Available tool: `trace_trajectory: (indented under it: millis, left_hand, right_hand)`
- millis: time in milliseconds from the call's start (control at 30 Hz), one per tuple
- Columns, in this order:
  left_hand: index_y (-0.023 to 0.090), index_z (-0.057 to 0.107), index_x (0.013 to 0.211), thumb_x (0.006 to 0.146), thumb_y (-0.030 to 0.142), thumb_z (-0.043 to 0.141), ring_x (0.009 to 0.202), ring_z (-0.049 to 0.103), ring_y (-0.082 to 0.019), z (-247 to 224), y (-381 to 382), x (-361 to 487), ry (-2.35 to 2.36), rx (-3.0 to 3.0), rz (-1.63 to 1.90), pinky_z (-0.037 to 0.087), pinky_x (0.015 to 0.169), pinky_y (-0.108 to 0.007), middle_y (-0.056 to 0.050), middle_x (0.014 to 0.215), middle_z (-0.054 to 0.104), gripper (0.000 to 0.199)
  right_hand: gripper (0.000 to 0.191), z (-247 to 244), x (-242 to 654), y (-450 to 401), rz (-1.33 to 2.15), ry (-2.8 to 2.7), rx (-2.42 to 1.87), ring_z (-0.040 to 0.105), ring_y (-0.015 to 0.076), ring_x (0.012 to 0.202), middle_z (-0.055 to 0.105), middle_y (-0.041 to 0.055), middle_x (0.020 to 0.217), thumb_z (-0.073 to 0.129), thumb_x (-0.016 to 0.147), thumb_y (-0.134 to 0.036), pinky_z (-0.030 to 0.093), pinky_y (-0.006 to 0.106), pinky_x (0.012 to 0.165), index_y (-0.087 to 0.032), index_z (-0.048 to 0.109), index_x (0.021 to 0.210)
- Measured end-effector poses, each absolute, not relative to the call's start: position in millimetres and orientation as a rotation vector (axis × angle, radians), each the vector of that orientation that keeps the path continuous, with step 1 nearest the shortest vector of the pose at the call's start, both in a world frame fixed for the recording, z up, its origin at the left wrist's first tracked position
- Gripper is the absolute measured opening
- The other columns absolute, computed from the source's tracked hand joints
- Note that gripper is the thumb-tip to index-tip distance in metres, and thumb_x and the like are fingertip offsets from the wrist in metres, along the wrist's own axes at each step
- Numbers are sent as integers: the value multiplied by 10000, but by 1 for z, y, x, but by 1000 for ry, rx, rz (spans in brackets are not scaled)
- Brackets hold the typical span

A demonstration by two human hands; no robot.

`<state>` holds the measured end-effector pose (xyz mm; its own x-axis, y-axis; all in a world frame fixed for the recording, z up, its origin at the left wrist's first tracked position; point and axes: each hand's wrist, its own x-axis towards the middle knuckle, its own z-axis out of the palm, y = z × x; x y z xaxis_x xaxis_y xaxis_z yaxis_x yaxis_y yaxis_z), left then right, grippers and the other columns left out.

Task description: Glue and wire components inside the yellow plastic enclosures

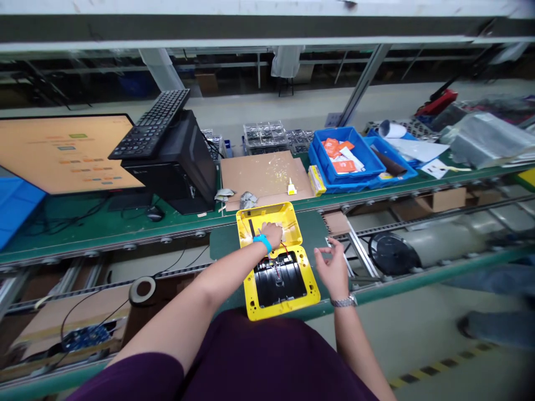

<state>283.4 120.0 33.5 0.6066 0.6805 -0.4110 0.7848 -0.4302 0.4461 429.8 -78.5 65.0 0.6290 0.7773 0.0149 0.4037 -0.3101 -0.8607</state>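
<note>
Green workbench (104,228): left hand (272,235) reaches inside an open yellow case (307,273), grip unclear; right hand (335,271) hovers, loosely open, empty. Interior work seems underway; wires (286,250) likely need care.

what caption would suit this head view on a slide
Left hand over the open yellow case, right hand beside it, a computer further back to the left.

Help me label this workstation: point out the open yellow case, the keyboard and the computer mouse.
Open yellow case (308,275): head view, right rim of its lower half.
Keyboard (150,123): head view, middle of its keys.
Computer mouse (155,213): head view, top of its shell.
</note>
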Motion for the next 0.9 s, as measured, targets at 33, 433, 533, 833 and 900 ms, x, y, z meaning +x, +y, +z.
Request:
trace_trajectory:
  millis: [33,433,533,833,900]
  left_hand:
    - [141,629,1219,967,439,637,1065,650,-235,35,114,281,1179,2240,-203,559,934,-450,-111,1216,651,390]
    - [168,639,1045,641,178,840,1104,615,-338,55,98,258,1367,2378,87,464,909,-420,-148,1116,675,451]
    - [229,611,1087,804,188,717,1166,589,-263,69,87,239,1393,2362,316,433,943,-384,-82,1173,666,305]
    - [230,725,902,887,337,701,877,702,-213,44,24,177,1594,1922,639,418,908,-378,-13,924,782,110]
    - [236,766,944,944,314,624,927,701,-213,39,17,179,1620,1926,644,406,945,-393,-27,1001,795,162]
  right_hand:
    - [675,64,430,-78,521,-926,-1923,569,159,508,699,76,980,647,886,-554,473,306,520,-192,413,1406]
    - [741,59,431,-79,630,-883,-1824,560,144,529,689,65,983,702,836,-603,506,298,519,-210,428,1401]
    - [729,57,433,-80,680,-845,-1783,567,137,529,680,60,995,724,822,-609,513,294,509,-226,440,1373]
    - [655,46,419,-60,843,-871,-1645,603,140,589,663,41,956,746,825,-599,541,282,531,-220,491,1294]
    - [604,48,410,-47,911,-917,-1583,611,146,606,662,37,943,735,841,-587,549,289,552,-217,522,1268]
